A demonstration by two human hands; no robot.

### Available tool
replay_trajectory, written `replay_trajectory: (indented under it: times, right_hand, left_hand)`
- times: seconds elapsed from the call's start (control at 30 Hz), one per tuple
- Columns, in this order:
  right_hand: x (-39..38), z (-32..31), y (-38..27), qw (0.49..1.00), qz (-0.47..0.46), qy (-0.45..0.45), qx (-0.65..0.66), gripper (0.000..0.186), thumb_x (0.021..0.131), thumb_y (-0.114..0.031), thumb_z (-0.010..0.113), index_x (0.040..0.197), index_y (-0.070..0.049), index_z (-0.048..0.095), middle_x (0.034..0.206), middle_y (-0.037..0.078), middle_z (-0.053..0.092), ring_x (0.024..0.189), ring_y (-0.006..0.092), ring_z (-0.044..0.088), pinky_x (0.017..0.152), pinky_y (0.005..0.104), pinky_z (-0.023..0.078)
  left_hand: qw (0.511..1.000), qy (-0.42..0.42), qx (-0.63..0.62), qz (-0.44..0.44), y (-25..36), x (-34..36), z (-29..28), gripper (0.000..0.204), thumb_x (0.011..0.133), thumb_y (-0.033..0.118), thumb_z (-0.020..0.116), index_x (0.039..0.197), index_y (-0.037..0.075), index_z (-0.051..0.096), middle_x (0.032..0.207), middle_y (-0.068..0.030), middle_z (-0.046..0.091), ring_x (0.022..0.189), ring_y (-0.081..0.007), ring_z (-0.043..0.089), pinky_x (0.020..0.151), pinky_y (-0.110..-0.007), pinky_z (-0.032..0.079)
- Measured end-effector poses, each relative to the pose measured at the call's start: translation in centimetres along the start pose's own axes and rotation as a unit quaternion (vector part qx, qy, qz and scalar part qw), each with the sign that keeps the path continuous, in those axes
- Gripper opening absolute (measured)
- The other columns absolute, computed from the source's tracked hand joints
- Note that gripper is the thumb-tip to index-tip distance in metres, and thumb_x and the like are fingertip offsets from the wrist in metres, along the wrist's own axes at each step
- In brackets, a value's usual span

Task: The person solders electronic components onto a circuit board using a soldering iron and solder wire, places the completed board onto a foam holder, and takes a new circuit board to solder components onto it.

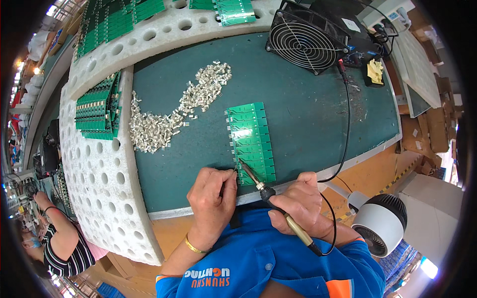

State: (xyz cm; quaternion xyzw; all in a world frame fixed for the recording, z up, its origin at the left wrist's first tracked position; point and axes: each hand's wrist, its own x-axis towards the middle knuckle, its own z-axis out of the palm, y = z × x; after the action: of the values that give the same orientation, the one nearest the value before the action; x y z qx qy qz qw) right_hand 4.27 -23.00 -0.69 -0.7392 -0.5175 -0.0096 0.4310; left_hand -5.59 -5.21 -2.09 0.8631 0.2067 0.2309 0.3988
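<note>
1. The right hand (300,203) wraps its fingers around a slim soldering iron with a tan handle, black collar and metal barrel (296,229), which slants far and to the left.
2. The iron's tip is over the near left part of a green rectangular circuit-board panel (253,147); whether it touches the surface cannot be told.
3. The left hand (211,198) is curled just beside the panel's near left edge, thumb and index finger narrowed close together; whether something small is between them cannot be told.
4. The panel lies flat on a dark green tabletop (308,114), just beyond both hands, its long side running near to far. Small pale pieces line its left edge.
5. Left of the panel, and farther away, spreads a winding heap of small white connectors with metal pins (155,130).
6. At the left stands a white foam slab with round holes (107,191), bearing an overlapping stack of green circuit boards (97,115).
7. Along the far side, another white foam slab (161,32) bears more green boards (114,22).
8. At the far right are a black square fan with a wire grille (304,45) and a black holder with crumpled yellow material (375,73).
9. A thin black cable (349,124) loops down to the right of the panel and joins the iron's handle end.
</note>
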Motion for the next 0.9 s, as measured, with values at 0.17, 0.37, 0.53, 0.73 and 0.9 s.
replay_trajectory:
  times: [0.17,0.37,0.53,0.73,0.9]
  right_hand:
    - [0.01,-0.17,-0.15,1.0,-0.005,-0.006,-0.005,0.026,0.088,-0.027,0.072,0.104,-0.009,0.062,0.068,0.0,0.059,0.06,0.0188,0.056,0.073,0.0382,0.041]
    - [-0.18,-0.19,-0.26,1.0,-0.004,-0.01,-0.007,0.027,0.087,-0.027,0.073,0.103,-0.009,0.062,0.068,0.0,0.06,0.061,0.019,0.058,0.073,0.0384,0.041]
    - [-0.22,-0.22,-0.21,1.0,-0.006,-0.012,-0.009,0.026,0.087,-0.026,0.073,0.103,-0.009,0.063,0.069,0.0,0.06,0.061,0.0186,0.058,0.073,0.0382,0.041]
    - [0.17,0.08,-0.05,1.0,-0.018,0.017,-0.001,0.029,0.076,-0.021,0.079,0.098,-0.007,0.065,0.064,-0.002,0.058,0.056,0.0165,0.054,0.066,0.0348,0.036]
    - [-0.05,-0.09,-0.23,1.0,-0.014,0.003,-0.006,0.027,0.081,-0.022,0.075,0.1,-0.008,0.064,0.066,-0.002,0.059,0.058,0.0173,0.055,0.069,0.0362,0.038]
  left_hand:
    - [1.0,0.001,0.0,0.001,-0.03,-0.06,-0.01,0.01,0.081,-0.007,0.073,0.087,-0.001,0.067,0.077,-0.0097,0.059,0.062,-0.0152,0.058,0.053,-0.027,0.046]
    - [1.0,-0.002,-0.001,0.004,-0.13,-0.11,-0.03,0.011,0.081,-0.007,0.074,0.087,-0.001,0.067,0.077,-0.0096,0.059,0.062,-0.015,0.058,0.053,-0.027,0.046]
    - [1.0,-0.001,-0.001,-0.002,-0.03,-0.09,-0.05,0.011,0.081,-0.007,0.074,0.087,-0.001,0.067,0.078,-0.0094,0.059,0.062,-0.0147,0.057,0.053,-0.026,0.046]
    - [1.0,-0.004,-0.009,-0.008,0.1,-0.02,-0.02,0.011,0.081,-0.007,0.073,0.087,0.0,0.067,0.077,-0.0093,0.059,0.062,-0.0145,0.057,0.053,-0.026,0.046]
    - [1.0,-0.004,0.003,-0.002,0.1,-0.01,-0.05,0.01,0.082,-0.006,0.073,0.087,0.0,0.067,0.077,-0.0092,0.059,0.061,-0.0143,0.057,0.052,-0.027,0.046]
